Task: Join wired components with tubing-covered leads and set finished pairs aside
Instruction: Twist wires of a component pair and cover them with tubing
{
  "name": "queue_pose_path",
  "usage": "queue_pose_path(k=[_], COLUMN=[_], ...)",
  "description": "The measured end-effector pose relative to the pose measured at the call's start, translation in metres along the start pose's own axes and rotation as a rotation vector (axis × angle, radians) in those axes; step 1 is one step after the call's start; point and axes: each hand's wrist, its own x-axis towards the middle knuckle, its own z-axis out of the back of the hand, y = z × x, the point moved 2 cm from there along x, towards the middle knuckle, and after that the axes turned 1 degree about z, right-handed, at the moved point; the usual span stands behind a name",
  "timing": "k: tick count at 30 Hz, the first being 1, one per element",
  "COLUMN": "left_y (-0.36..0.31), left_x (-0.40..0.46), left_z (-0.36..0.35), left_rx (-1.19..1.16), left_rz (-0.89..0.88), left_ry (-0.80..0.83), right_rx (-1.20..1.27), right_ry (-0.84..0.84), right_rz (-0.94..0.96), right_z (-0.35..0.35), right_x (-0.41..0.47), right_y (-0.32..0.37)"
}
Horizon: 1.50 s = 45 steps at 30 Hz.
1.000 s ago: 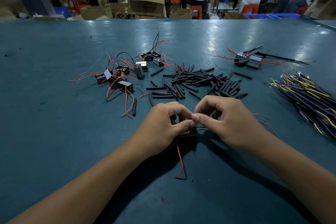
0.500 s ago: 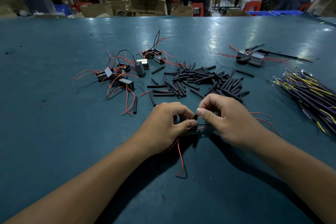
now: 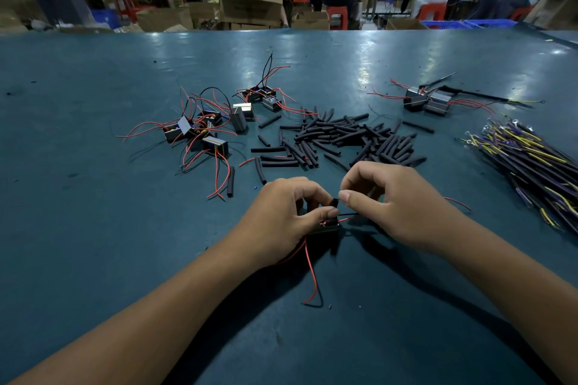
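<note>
Component point(image 3: 325, 228), small black block, sits near centre on teal table point(image 3: 93, 228), gripped under left hand point(image 3: 281, 219), thumb and fingers curled round it. Red lead point(image 3: 311, 272) trails from it toward near edge. Right hand point(image 3: 391, 203) just beside, thumb and forefinger pinching short black tubing piece point(image 3: 334, 203) above thin black wire point(image 3: 348, 214). Loose tubing pile point(image 3: 344, 137) just beyond hands. Unjoined components point(image 3: 212, 128) far left, finished pair point(image 3: 427, 101) far right, wire bundle point(image 3: 531, 166) at right edge.

Hands perhaps hide component point(image 3: 325, 228) body
</note>
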Motion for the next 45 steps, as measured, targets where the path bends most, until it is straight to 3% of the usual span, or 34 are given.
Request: queue_pose_path(k=[7,14,28,45], left_y=[0.000,-0.001,-0.001,-0.001], left_x=[-0.001,-0.001,0.000,-0.002], left_z=[0.000,0.000,-0.001,-0.001], left_rx=[-0.023,0.004,0.057,0.088], left_rz=[0.016,0.000,-0.034,-0.064], left_ry=[0.020,0.010,-0.006,-0.028], right_rx=[-0.334,-0.474,-0.483,-0.406], right_ry=[0.007,-0.038,-0.082,-0.040], right_rz=[0.350,0.512,0.429,0.473], right_z=[0.006,0.009,0.006,0.007], right_x=[-0.003,0.000,-0.003,-0.003], right_y=[0.007,0.007,0.011,0.004])
